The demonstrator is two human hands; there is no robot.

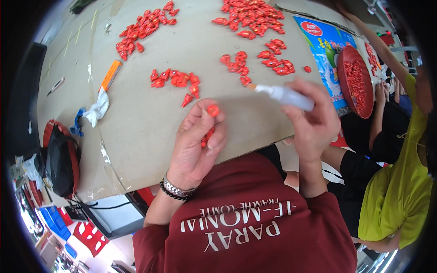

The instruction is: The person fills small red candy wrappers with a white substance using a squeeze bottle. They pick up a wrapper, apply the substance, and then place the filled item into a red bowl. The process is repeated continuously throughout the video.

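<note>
My left hand is closed around small red plastic pieces, one round red piece pinched at the fingertips and others showing inside the palm. My right hand grips a white glue tube with a thin orange-tipped nozzle pointing left, a little above and to the right of the pinched piece. Both hands hover over the near edge of the cardboard-covered table. Heaps of small red pieces lie on the table just beyond my hands.
More red heaps lie at the far left, far centre and right. A red tray of pieces sits on a blue poster. A white rag and orange tool lie left. A person in yellow-green sits to the right.
</note>
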